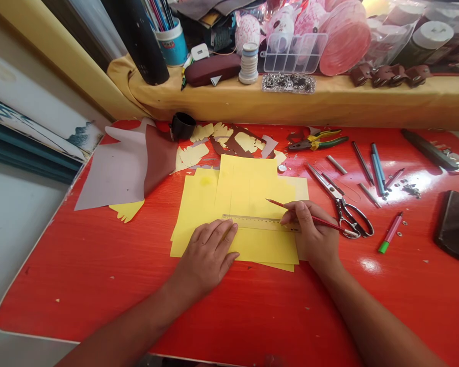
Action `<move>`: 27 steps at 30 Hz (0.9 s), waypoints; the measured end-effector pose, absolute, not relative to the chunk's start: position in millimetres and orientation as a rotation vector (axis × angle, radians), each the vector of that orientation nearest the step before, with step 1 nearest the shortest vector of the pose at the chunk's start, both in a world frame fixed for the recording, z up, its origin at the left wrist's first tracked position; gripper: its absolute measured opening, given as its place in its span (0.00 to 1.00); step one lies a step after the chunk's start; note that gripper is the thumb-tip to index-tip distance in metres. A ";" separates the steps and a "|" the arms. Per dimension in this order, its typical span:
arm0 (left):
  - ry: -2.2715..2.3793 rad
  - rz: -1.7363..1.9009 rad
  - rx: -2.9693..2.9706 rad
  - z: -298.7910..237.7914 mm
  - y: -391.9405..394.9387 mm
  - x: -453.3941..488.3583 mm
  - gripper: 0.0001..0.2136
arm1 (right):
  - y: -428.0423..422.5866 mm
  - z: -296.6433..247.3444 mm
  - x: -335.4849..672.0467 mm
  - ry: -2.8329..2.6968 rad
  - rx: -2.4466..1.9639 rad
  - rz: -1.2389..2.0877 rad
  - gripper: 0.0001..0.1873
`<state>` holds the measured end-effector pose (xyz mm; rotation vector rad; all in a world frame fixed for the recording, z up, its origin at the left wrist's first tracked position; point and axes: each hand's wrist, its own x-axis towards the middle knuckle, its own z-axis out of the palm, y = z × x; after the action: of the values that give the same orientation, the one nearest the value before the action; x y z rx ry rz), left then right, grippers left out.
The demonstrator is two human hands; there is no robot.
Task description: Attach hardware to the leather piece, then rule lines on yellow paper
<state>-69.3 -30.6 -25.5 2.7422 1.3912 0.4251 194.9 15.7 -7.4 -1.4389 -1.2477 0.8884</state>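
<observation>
Several sheets of yellow paper [268, 247] lie overlapped on the red table, with faint lines on the upper one. A clear ruler [258, 223] rests across them, almost level from left to right. My left hand [210, 252] lies flat on the paper, its fingertips at the ruler's left end. In my right hand [315, 232] is a red pencil [279, 203], held between thumb and fingers, its tip pointing up and left above the ruler. The same hand's fingers are at the ruler's right end. Just right of it lie metal scissors [338, 196].
Pliers [315, 140], pens [378, 165] and a pink marker [390, 232] lie on the right, with a dark case [457, 227] farther out. Behind the paper are cut scraps [245, 142] and a black cup [182, 125]. Brown and grey sheets [118, 171] lie left. A cluttered shelf [222, 104] borders the back.
</observation>
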 end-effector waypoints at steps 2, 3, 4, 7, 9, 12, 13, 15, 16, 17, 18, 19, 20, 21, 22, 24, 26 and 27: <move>1.384 0.424 2.747 -24.9 -30.4 -69.3 0.23 | 15.5 -7.7 195.1 -1.245 -1.442 0.887 0.21; 1.381 0.423 2.748 -24.6 -30.3 -69.3 0.23 | 15.3 -7.9 195.3 -1.244 -1.442 0.887 0.20; 1.378 0.424 2.749 -24.4 -30.3 -69.3 0.23 | 15.1 -8.0 195.6 -1.245 -1.441 0.889 0.20; 1.373 0.423 2.749 -24.1 -30.1 -69.3 0.22 | 14.4 -8.6 196.1 -1.246 -1.441 0.890 0.20; 1.375 0.416 2.747 -24.2 -30.1 -69.2 0.22 | 14.2 -8.8 196.2 -1.244 -1.441 0.890 0.20; 1.384 0.409 2.743 -24.7 -30.4 -69.2 0.23 | 14.5 -8.2 195.8 -1.245 -1.443 0.885 0.20; 1.385 0.409 2.742 -24.8 -30.5 -69.2 0.23 | 14.6 -7.9 195.6 -1.246 -1.445 0.881 0.20; 1.384 0.406 2.740 -24.9 -30.8 -69.3 0.23 | 15.0 -7.2 195.3 -1.252 -1.449 0.876 0.20; 1.384 0.403 2.740 -24.8 -30.9 -69.3 0.23 | 15.1 -6.9 195.2 -1.255 -1.450 0.875 0.20; 1.384 0.401 2.739 -24.8 -31.0 -69.3 0.23 | 15.2 -6.7 195.2 -1.257 -1.450 0.875 0.20; 1.385 0.402 2.739 -24.7 -31.0 -69.3 0.23 | 15.2 -6.6 195.2 -1.258 -1.449 0.875 0.20; 1.386 0.405 2.739 -24.6 -30.9 -69.2 0.23 | 15.2 -6.5 195.1 -1.258 -1.449 0.877 0.20; 1.387 0.411 2.739 -24.4 -30.8 -69.2 0.23 | 15.2 -6.5 195.1 -1.255 -1.449 0.878 0.20; 1.386 0.413 2.740 -24.3 -30.7 -69.1 0.23 | 15.1 -6.4 195.0 -1.253 -1.448 0.881 0.20; 1.384 0.414 2.739 -24.1 -30.5 -69.1 0.23 | 15.0 -6.3 194.8 -1.252 -1.448 0.882 0.20; 1.377 0.412 2.737 -23.7 -30.3 -69.0 0.23 | 15.0 -6.1 194.3 -1.249 -1.448 0.884 0.20; 1.373 0.413 2.737 -23.5 -30.2 -69.0 0.23 | 15.0 -5.7 193.9 -1.246 -1.450 0.887 0.20; 1.372 0.416 2.738 -23.4 -30.2 -69.0 0.23 | 15.1 -5.5 193.8 -1.246 -1.451 0.888 0.20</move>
<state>-69.0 -30.2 -23.4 2.7377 1.3722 0.4162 193.8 15.1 -5.5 -1.4506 -1.2456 0.8875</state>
